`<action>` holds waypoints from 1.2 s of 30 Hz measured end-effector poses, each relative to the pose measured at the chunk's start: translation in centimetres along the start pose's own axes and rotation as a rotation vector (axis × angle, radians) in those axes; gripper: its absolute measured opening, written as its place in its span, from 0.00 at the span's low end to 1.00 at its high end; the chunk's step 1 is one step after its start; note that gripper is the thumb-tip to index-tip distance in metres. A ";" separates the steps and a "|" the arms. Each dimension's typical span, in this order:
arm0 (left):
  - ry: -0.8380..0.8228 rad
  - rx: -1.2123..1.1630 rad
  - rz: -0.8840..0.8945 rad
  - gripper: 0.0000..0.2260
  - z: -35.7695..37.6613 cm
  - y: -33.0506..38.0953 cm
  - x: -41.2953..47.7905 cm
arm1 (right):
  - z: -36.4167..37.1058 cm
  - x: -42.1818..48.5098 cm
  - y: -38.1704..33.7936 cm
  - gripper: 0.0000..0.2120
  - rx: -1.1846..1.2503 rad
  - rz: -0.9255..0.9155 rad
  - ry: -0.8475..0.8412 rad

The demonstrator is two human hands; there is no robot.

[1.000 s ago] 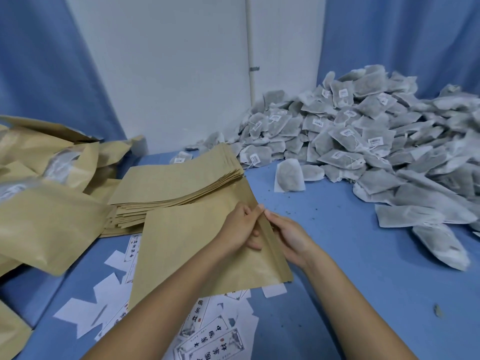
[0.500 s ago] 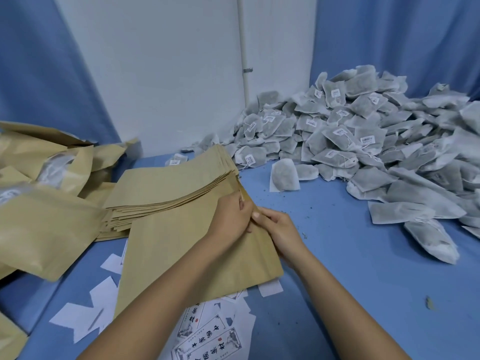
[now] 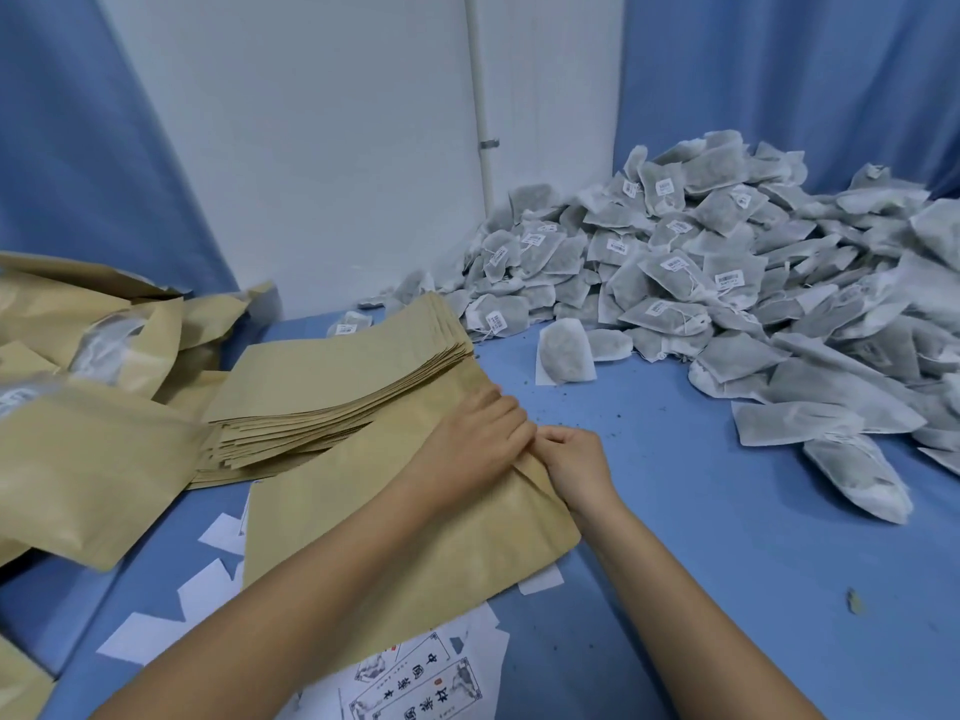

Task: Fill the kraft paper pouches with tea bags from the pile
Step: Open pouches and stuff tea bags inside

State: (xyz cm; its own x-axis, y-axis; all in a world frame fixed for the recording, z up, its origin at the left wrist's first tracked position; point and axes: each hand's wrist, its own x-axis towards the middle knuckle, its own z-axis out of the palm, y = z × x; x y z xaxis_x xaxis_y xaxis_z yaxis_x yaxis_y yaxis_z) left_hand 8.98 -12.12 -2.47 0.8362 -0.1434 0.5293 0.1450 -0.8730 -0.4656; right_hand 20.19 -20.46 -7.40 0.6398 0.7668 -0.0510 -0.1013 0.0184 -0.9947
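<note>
Nearest, mind the printed labels and white paper scraps strewn on the blue table; avoid dragging them along under the work. Just beyond, find the kraft pouch lying flat over those scraps, with what is probably the mouth turned to the right.

At that right edge, see the left hand, fingers bent over the edge and gripping the paper. Touching it, see the right hand, pinching the same edge from the outer side. Judged to be parting the two layers at the mouth.

To do that well:
- Take one layer only in each hand.
- Rub thumb against fingertip to shear the layers apart.
- Pull gently outward rather than upward, to avoid creasing or tearing the paper at the side seams.
- Once parted, push fingers inside to round the mouth out and leave it standing open unaided.

Behind the pouch, leave the stack of empty pouches square and undisturbed. To the left of it, steer clear of the filled pouches.

Farther right, reach first for the lone tea bag, lying just apart from the pile heaped toward the far right curtain. After that, lift bags from the near fringe rather than the top, to avoid starting a slide.
</note>
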 end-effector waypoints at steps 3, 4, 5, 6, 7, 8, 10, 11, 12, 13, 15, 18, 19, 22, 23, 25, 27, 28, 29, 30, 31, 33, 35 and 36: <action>0.008 -0.055 0.049 0.11 0.9 -1.0 0.0 | -0.4 0.0 -0.3 0.09 0.110 0.101 -0.005; -0.009 -0.087 0.043 0.10 1.0 -1.1 -0.1 | -0.4 -0.1 -0.4 0.06 0.147 0.124 -0.004; -0.009 -0.118 0.038 0.09 1.4 -1.1 -0.2 | -0.3 -0.2 -0.6 0.05 0.165 0.137 -0.007; -0.011 -0.134 0.024 0.08 1.6 -1.1 0.0 | -0.1 -0.3 -0.7 0.05 0.177 0.147 -0.015; -0.001 -0.152 0.008 0.09 1.9 -1.2 0.1 | 0.0 -0.4 -0.7 0.05 0.177 0.158 -0.023; 0.010 -0.177 -0.009 0.10 2.0 -1.2 0.3 | 0.2 -0.6 -0.7 0.07 0.171 0.168 -0.032; 0.051 -0.215 0.003 0.11 2.3 -1.2 0.6 | 0.4 -0.8 -0.9 0.06 0.137 0.179 -0.049; 0.078 -0.225 0.032 0.11 2.5 -1.2 0.7 | 0.4 -0.9 -1.0 0.04 0.115 0.181 -0.049; 0.102 -0.233 0.059 0.12 2.5 -1.3 0.8 | 0.5 -0.9 -1.0 0.03 0.098 0.186 -0.045; 0.127 -0.236 0.082 0.14 2.7 -1.4 0.8 | 0.5 -0.8 -0.9 0.04 0.090 0.191 -0.042; 0.156 -0.233 0.088 0.15 2.8 -1.6 0.8 | 0.5 -0.8 -0.9 0.05 0.090 0.191 -0.041; 0.175 -0.215 0.057 0.15 2.8 -1.4 0.5 | 0.7 -0.8 -0.9 0.04 0.105 0.195 -0.054; 0.183 -0.206 0.056 0.16 2.8 -1.3 0.4 | 0.8 -0.8 -0.9 0.05 0.104 0.197 -0.061; 0.210 -0.153 0.115 0.17 2.1 -1.6 0.4 | 0.7 -0.8 -0.8 0.10 0.109 0.211 -0.053; 0.226 -0.128 0.138 0.17 1.8 -1.7 0.4 | 0.3 -0.6 -0.9 0.11 0.102 0.213 -0.011; 0.261 -0.110 0.157 0.17 1.1 -2.0 0.5 | -1.0 0.0 -1.1 0.08 0.100 0.197 0.115; 0.260 -0.135 0.167 0.17 0.5 -2.3 0.3 | -1.9 0.4 -1.2 0.06 0.114 0.154 0.140; 0.251 -0.159 0.161 0.16 0.2 -2.4 0.2 | -1.8 0.4 -1.1 0.06 0.073 0.122 0.122; 0.246 -0.196 0.139 0.16 -0.1 -2.5 0.2 | -1.4 0.4 -0.8 0.06 -0.014 0.056 0.126; 0.244 -0.248 0.096 0.16 -0.2 -2.6 0.5 | -0.8 0.2 -0.8 0.05 -0.128 -0.065 0.162; 0.248 -0.315 0.026 0.15 -0.2 -2.6 0.8 | -0.2 -0.1 -0.9 0.07 -0.253 -0.259 0.203; 0.260 -0.468 -0.150 0.12 -0.4 -2.5 1.5 | 0.8 -0.4 -1.7 0.08 -0.486 -0.697 0.156; 0.276 -0.581 -0.256 0.10 -0.7 -2.1 2.4 | 1.2 -0.3 -2.8 0.05 -0.707 -0.877 -0.103; 0.283 -0.628 -0.267 0.09 -0.9 -1.9 2.9 | 1.2 -0.4 -3.7 0.06 -0.822 -0.813 -0.243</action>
State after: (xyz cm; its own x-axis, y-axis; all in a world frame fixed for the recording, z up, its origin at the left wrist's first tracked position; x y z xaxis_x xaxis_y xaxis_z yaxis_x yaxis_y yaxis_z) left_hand 10.65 -11.26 0.55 0.6341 0.0705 0.7700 -0.0767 -0.9852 0.1533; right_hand 19.37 -20.05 -3.63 0.1198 0.8241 0.5537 0.8464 0.2068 -0.4908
